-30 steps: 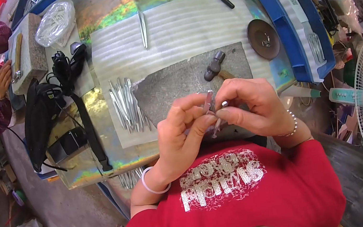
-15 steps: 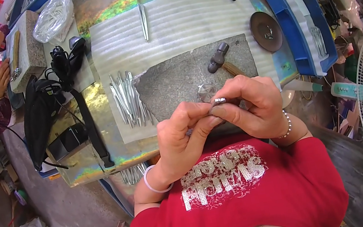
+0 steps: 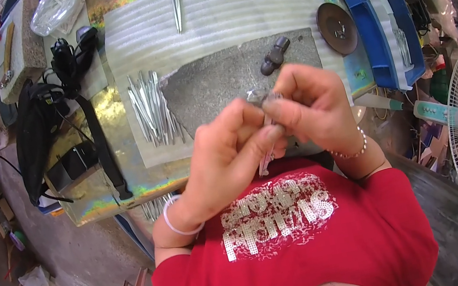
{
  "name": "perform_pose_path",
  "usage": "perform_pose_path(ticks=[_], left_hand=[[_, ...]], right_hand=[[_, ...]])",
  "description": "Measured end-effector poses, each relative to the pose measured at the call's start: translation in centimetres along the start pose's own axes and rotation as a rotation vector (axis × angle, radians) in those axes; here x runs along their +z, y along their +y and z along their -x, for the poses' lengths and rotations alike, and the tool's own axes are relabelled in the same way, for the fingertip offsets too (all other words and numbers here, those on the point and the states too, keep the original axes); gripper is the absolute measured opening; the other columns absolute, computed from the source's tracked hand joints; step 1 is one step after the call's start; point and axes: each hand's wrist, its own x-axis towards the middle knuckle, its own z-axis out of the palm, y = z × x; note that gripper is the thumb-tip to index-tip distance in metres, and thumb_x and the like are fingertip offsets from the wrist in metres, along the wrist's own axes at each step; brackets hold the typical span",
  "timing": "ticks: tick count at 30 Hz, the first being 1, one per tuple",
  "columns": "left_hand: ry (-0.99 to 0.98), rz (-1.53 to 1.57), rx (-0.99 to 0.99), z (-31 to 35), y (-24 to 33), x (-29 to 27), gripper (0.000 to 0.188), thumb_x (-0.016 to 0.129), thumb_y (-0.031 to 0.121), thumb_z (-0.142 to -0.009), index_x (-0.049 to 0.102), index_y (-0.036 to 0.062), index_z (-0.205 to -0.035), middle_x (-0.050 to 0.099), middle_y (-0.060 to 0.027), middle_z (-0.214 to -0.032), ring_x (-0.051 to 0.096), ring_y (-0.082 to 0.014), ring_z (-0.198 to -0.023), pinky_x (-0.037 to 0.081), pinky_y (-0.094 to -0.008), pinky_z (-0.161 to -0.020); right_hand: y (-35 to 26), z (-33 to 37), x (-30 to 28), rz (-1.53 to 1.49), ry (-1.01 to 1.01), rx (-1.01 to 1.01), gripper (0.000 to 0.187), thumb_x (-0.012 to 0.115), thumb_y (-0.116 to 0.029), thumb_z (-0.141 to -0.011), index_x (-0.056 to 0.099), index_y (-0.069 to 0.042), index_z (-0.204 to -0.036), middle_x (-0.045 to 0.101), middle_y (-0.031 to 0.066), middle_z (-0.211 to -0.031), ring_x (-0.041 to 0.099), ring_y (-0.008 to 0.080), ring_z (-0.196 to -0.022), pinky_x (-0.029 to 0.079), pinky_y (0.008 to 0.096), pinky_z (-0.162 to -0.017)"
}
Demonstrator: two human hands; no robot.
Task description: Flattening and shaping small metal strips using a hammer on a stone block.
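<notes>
The left hand (image 3: 224, 150) and right hand (image 3: 314, 104) pinch a slim shiny piece (image 3: 265, 164) between them (partly hidden), its long axis slanting toward the red shirt (image 3: 358, 249).

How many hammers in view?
2: dark metal-headed hammer on the grey flat slab, handle mostly hidden by the right hand; apparently a wooden-handled hammer on the speckled stone block, far left. More may be hidden.

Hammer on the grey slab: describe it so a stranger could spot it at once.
On the table, a white sheet carries a grey slab. Near the slab's far right corner, just beyond the right hand, lies the hammer. Unlike the slim silver rods left of the slab, it is dark and chunky-headed.
</notes>
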Motion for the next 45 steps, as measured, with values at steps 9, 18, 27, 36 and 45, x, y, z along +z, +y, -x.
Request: perform_pose_path(ticks=[9, 18, 27, 36, 45], left_hand=[[-0.083, 0.082, -0.167, -1.5, 1.5, -0.9, 0.017, 0.060, 0.013, -0.090, 0.049, 0.0004, -0.089, 0.061, -0.0041, -0.066, 0.057, -0.0052, -0.052, 0.043, -0.0156, -0.044], [-0.132, 0.064, -0.251, -1.7, 1.4, -0.9, 0.020, 0.063, 0.016, -0.088, 0.050, 0.0009, -0.086, 0.059, -0.0032, -0.059, 0.055, -0.0058, -0.045, 0.042, -0.0167, -0.038], [-0.222, -0.035, -0.277, -1.7, 2.3, -0.3, 0.024, 0.068, 0.019, -0.085, 0.051, 0.0020, -0.080, 0.057, -0.0025, -0.056, 0.054, -0.0059, -0.043, 0.042, -0.0172, -0.038], [-0.295, -0.019, -0.314, -1.6, 2.4, 0.3, 0.025, 0.068, 0.017, -0.084, 0.049, 0.0030, -0.078, 0.056, -0.0024, -0.053, 0.055, -0.0078, -0.042, 0.042, -0.0181, -0.038], [-0.268, 0.093, -0.342, -0.7, 0.6, 0.4, 0.022, 0.068, 0.015, -0.084, 0.050, 0.0012, -0.085, 0.058, -0.0040, -0.055, 0.056, -0.0092, -0.043, 0.041, -0.0177, -0.037]], right_hand=[[2.3, -1.2, -0.8, -0.303, 0.037, 0.123, 0.015, 0.062, -0.013, -0.087, 0.054, -0.007, -0.076, 0.053, -0.0009, -0.057, 0.039, 0.0007, -0.038, 0.026, 0.0160, -0.032], [3.3, 0.2, 0.1, -0.333, 0.132, 0.079, 0.015, 0.060, -0.014, -0.088, 0.054, -0.007, -0.077, 0.052, -0.0013, -0.059, 0.040, 0.0015, -0.040, 0.029, 0.0170, -0.034], [4.2, 2.1, 1.0, -0.499, 0.226, 0.037, 0.017, 0.058, -0.014, -0.090, 0.051, -0.008, -0.075, 0.052, -0.0012, -0.059, 0.035, 0.0011, -0.039, 0.027, 0.0163, -0.034], [5.1, 3.8, 1.6, -0.477, 0.266, -0.059, 0.012, 0.054, -0.017, -0.092, 0.050, -0.007, -0.085, 0.052, -0.0016, -0.062, 0.033, -0.0009, -0.040, 0.024, 0.0148, -0.034], [5.3, 3.7, 1.1, -0.490, 0.226, 0.038, 0.014, 0.056, -0.015, -0.091, 0.052, -0.006, -0.080, 0.052, -0.0009, -0.061, 0.035, 0.0004, -0.040, 0.026, 0.0152, -0.035]])
